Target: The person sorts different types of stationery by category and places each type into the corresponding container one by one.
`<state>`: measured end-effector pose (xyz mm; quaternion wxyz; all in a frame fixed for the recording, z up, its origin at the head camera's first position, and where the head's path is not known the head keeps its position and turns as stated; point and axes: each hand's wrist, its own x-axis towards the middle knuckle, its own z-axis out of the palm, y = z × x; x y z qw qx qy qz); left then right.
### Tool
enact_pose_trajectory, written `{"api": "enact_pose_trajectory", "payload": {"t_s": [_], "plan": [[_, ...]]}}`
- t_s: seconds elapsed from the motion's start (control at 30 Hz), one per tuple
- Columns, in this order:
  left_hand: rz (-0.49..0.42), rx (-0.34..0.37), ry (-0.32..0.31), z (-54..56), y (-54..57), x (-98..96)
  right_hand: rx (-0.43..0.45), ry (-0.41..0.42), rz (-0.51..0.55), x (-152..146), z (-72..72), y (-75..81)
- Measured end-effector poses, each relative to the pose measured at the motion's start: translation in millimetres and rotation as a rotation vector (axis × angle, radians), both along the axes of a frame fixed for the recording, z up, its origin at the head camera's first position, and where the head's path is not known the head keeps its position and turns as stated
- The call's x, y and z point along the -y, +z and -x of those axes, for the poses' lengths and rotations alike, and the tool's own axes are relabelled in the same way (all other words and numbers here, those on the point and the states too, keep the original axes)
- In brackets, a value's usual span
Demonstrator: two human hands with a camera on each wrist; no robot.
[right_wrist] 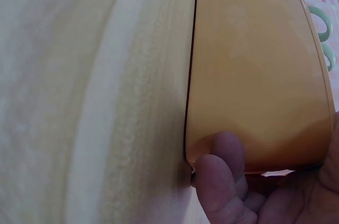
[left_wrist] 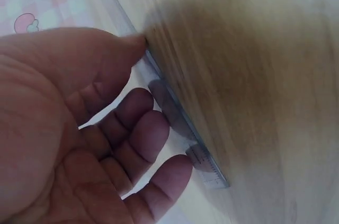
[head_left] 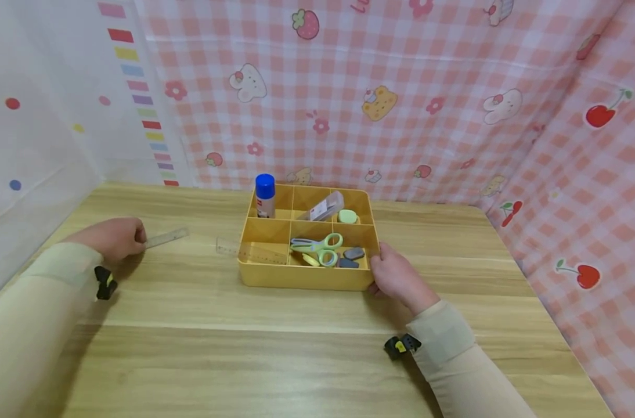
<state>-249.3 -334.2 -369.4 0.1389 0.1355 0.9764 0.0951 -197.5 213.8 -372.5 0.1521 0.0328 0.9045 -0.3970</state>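
Observation:
Over the table's left side, my left hand [head_left: 114, 237] pinches a clear ruler [head_left: 167, 238] between thumb and fingers. Up close, the left wrist view shows scale marks near the ruler's end [left_wrist: 205, 168]. My right hand [head_left: 398, 277] grips the front right corner of a yellow divided box [head_left: 307, 278]; in the right wrist view its fingers [right_wrist: 217, 184] press on the box wall [right_wrist: 254, 75]. Another clear ruler-like piece [head_left: 227, 247] lies in the front left compartment and juts over the left rim. Green-handled scissors [head_left: 317, 244] lie across the front compartments.
A blue-capped glue stick [head_left: 265, 197] stands in the back left compartment. Behind are a clear narrow case [head_left: 325, 206] and a pale green rounded item [head_left: 347, 216]. Small dark grey pieces [head_left: 354, 253] lie front right. Patterned cloth [head_left: 307, 104] walls the back and sides of the wooden table [head_left: 244, 360].

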Motion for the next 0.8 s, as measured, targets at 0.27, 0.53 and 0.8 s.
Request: {"api": "enact_pose_trajectory", "payload": {"t_s": [0.27, 0.53, 0.8], "plan": [[0.000, -0.023, 0.047, -3.8, -0.4, 1.7, 0.002, 0.006, 0.001, 1, -0.6, 1.6], [0.028, -0.030, 0.069, 9.9, 1.8, -13.0, 0.000, 0.006, 0.001, -1, 0.8, 3.9], [0.092, -0.073, -0.001, 30.9, -0.5, -27.9, -0.010, 0.011, 0.004, 0, 0.9, -0.7]]}}
